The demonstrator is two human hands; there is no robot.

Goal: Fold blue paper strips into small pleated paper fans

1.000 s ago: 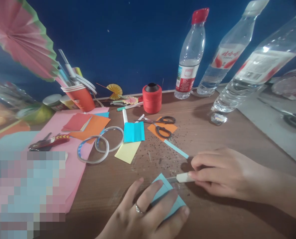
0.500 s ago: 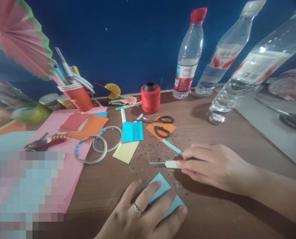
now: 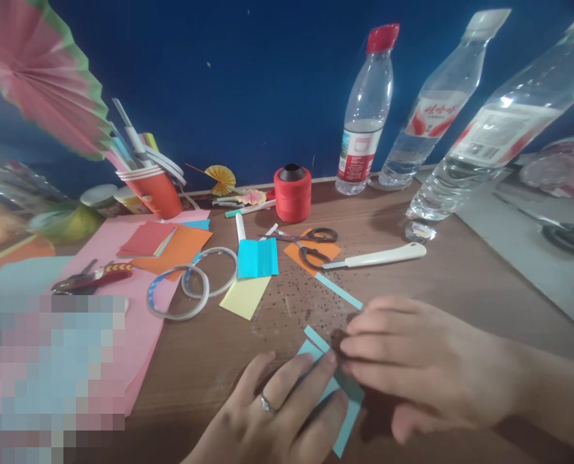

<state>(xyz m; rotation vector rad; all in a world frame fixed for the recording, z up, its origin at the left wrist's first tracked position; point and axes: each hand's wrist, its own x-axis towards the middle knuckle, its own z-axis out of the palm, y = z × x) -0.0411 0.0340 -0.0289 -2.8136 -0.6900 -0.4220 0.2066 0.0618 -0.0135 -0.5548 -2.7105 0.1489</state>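
light blue paper (image 3: 349, 412) lies at the lower centre of the frame on the wooden table (image 3: 460, 277), and both hands are on it. my view shows the left hand (image 3: 277, 419) spread flat, fingers apart, pressing the sheet down, a ring on one finger. the right hand (image 3: 426, 367) comes in from the lower right with its fingertips drawn together on the paper's upper right edge, touching the left fingertips. i cannot tell whether they pinch the edge or only press it.

containers: an orange paper cup (image 3: 156, 190) at the left middle stands on pink paper and holds pens and white strips that stick out above its rim. two small lidded jars (image 3: 100, 196) sit just left of it, contents hidden. three clear plastic bottles stand along the upper right: a red-capped bottle (image 3: 366, 122), then a white-capped bottle (image 3: 434, 109), then a larger bottle (image 3: 494, 135) whose top is cut off by the frame. each has clear water in its lower part.

a white-handled craft knife (image 3: 378, 258) lies free on the table above the right hand, its tip near the scissors (image 3: 315, 248), which rest on an orange scrap. a red thread spool (image 3: 292, 192) stands behind them. two tape rings (image 3: 178, 291) lie left of a folded cyan sheet (image 3: 258, 258).
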